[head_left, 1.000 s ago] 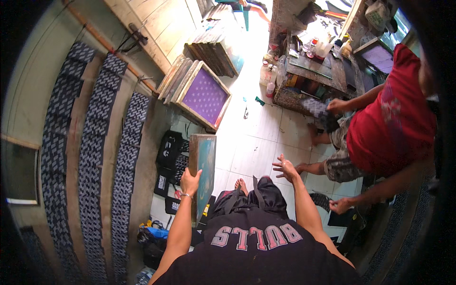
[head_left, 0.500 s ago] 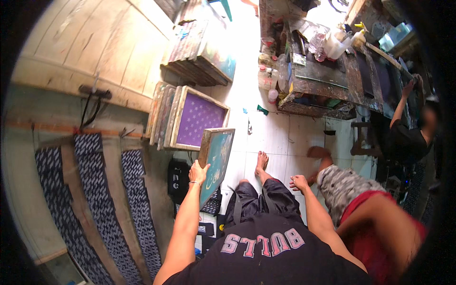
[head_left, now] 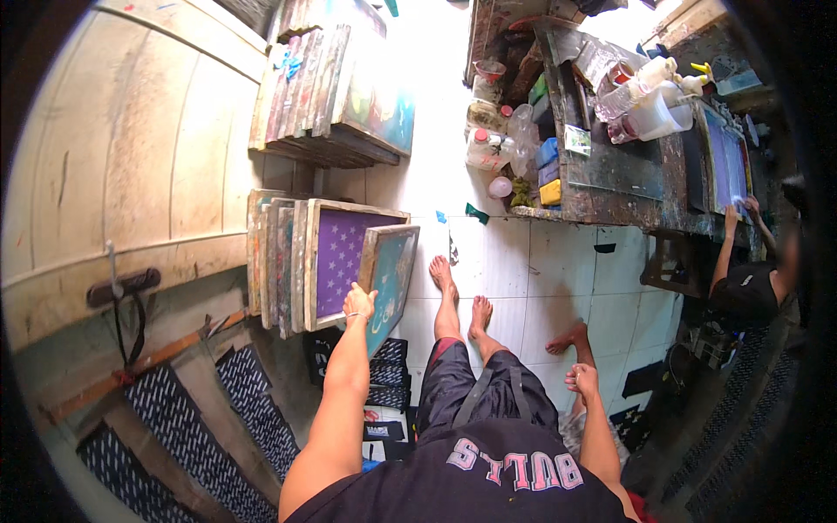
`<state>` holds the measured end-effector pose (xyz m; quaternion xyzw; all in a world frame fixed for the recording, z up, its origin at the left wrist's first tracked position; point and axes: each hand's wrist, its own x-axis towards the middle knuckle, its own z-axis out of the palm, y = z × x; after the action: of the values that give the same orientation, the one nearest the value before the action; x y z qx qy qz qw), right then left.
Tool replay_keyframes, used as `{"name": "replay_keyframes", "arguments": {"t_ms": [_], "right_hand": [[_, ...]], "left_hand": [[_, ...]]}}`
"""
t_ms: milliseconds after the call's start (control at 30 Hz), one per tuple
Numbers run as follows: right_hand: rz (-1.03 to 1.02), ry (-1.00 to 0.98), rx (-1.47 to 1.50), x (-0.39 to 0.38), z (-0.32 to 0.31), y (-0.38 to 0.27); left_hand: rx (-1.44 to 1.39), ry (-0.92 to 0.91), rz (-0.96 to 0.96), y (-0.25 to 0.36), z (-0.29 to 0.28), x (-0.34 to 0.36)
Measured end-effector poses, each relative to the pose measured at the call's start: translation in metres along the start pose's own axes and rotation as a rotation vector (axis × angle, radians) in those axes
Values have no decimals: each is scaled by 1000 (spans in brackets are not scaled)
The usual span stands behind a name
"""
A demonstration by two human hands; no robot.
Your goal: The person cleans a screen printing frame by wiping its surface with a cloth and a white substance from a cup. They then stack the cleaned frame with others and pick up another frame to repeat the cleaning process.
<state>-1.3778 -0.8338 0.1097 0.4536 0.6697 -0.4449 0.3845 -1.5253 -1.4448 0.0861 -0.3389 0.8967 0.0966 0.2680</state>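
My left hand (head_left: 359,302) is closed on the wooden edge of a screen printing frame (head_left: 394,283) with teal mesh and pale lettering. That frame is held upright, right in front of a leaning row of other frames. The nearest of these has purple mesh with white stars (head_left: 338,247), partly covered by the teal one. Away from everything, my right hand (head_left: 582,379) hangs by my right side, its fingers curled in and nothing visible in them.
Further off stands a stack of frames (head_left: 305,83). A stained worktable (head_left: 610,179) at the right carries bottles and jugs (head_left: 654,109); plastic bottles (head_left: 488,148) stand beside it. Another person (head_left: 751,292) works at its far right end. Patterned dark strips (head_left: 187,440) hang at the left.
I have stepped forward, and my left hand has brought the teal frame up to the leaning row. The person in red on my right has mostly passed out of view behind me.
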Motion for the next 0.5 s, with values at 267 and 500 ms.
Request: {"name": "replay_keyframes", "arguments": {"t_ms": [267,500], "right_hand": [[8,-34,57,-29,65,-108],[-111,-44,11,-36,94,-198]], "left_hand": [[3,-128,-124,-11,-26,100],[-23,-116,-238,-40,-23,143]]}}
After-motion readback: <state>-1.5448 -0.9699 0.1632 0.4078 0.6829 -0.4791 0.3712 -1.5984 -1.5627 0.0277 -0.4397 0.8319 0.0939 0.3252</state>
